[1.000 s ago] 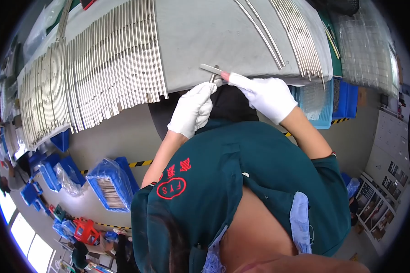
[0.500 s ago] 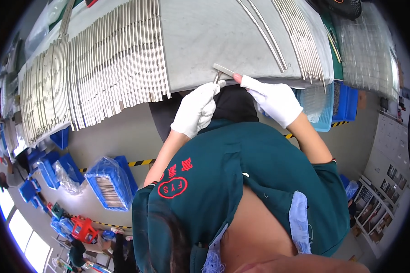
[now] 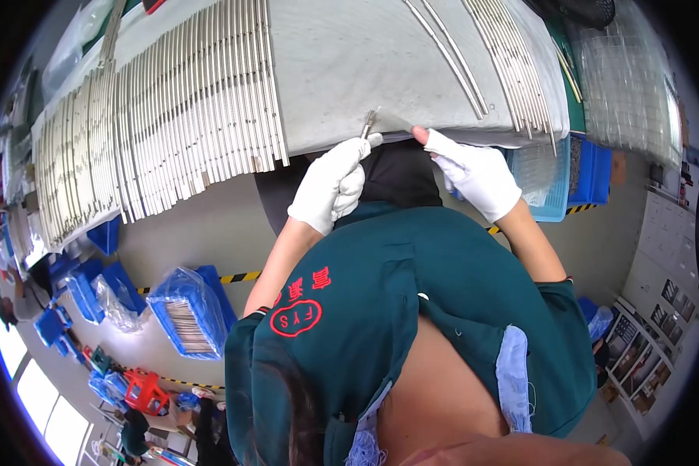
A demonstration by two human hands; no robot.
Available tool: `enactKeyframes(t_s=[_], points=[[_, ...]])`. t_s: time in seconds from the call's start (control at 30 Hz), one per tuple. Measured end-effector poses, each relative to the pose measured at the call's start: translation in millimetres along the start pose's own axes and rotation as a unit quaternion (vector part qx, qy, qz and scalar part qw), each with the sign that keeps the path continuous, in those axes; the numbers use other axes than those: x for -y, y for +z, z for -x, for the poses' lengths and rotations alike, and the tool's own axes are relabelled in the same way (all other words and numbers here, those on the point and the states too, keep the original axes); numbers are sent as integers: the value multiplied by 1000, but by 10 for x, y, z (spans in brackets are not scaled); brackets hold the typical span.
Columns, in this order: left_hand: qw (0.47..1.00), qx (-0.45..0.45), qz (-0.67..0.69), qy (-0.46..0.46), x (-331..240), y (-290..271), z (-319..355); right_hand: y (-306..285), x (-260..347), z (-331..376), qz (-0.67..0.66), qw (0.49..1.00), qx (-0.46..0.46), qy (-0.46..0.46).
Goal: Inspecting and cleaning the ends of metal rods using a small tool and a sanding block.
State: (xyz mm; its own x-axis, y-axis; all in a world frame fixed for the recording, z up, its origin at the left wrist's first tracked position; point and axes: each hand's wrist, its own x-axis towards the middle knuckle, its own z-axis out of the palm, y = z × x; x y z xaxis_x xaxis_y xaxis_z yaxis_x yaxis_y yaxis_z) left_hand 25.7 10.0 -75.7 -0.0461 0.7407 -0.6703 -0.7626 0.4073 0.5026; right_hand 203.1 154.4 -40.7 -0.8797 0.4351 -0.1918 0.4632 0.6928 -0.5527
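My left hand, in a white glove, is closed round a thin metal rod, whose end pokes up past the fingers at the table's near edge. Most of that rod is hidden by the glove. Between the bare thumb and fingers of my gloved right hand is a flat, pale grey bar, smeared by motion. Its far end lies close to the rod's tip; I cannot tell whether they touch. To the left lies a long row of slender metal rods, side by side on the table.
The grey-covered table also bears two loose rods and a smaller row of rods. Clear plastic trays lie at the far right. A light blue basket stands below the edge. A blue bin of rods sits lower left.
My right hand has shifted slightly right and down with the flat bar, which now looks blurred. More of the rod's tip shows above my left hand, which stays nearly in place.
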Motion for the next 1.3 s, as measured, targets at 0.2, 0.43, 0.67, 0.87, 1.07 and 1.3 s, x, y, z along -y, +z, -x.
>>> enactKeyframes(t_s=[0.2, 0.43, 0.67, 0.87, 1.07, 1.3], points=[[999, 0, 31, -15, -17, 7, 12, 195, 78, -229, 189, 980, -6, -66], [997, 34, 54, -41, 9, -43, -23, 255, -85, -76, 169, 983, -35, -69], [998, 11, 48, -48, -10, -74, -42, 212, 2, -126, 121, 992, 12, -36], [996, 41, 58, -46, 5, -81, -52, 157, 40, -282, 59, 997, 57, 3], [997, 32, 51, -53, -18, -54, -38, 182, -37, -110, -5, 999, 29, 33], [998, 32, 31, -39, -24, -69, -43, 93, 74, -208, -15, 999, 36, 10]])
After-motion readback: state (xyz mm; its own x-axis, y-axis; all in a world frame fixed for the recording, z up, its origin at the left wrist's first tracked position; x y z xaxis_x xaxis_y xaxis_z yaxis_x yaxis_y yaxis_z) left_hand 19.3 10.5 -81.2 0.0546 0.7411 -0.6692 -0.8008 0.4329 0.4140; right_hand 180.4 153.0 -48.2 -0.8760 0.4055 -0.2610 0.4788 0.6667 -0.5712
